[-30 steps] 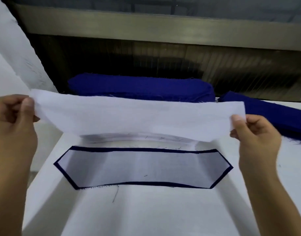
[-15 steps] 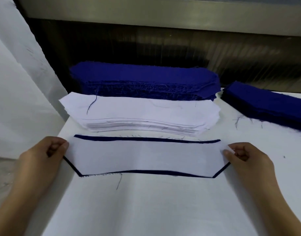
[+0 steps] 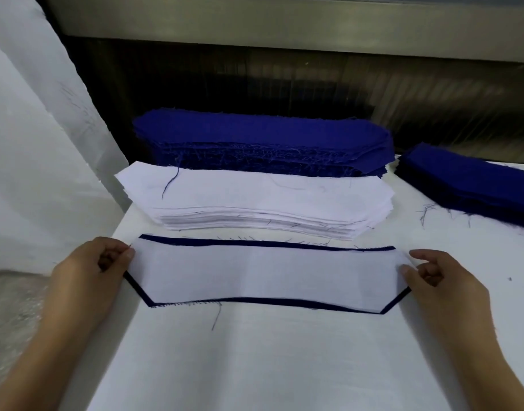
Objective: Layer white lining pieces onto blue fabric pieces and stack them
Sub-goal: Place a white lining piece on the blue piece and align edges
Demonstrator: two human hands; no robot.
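A white lining piece (image 3: 266, 271) lies flat on a blue fabric piece (image 3: 254, 242), whose dark edge shows as a thin border around it. My left hand (image 3: 91, 274) pinches the lining's left end between thumb and curled fingers. At the right end, my right hand (image 3: 441, 280) holds the lining's tip between thumb and forefinger. Behind this pair sits a stack of white lining pieces (image 3: 254, 197). Further back is a thick stack of blue pieces (image 3: 260, 137).
A second pile of blue pieces (image 3: 468, 179) lies at the back right. The white table (image 3: 284, 366) ends at its left edge beside my left forearm, with a white sheet (image 3: 32, 143) hanging beyond it. A dark panel stands behind the stacks. Loose threads dot the surface.
Both hands have lowered the white lining from the air onto the blue piece on the table. They now hold its ends at table level.
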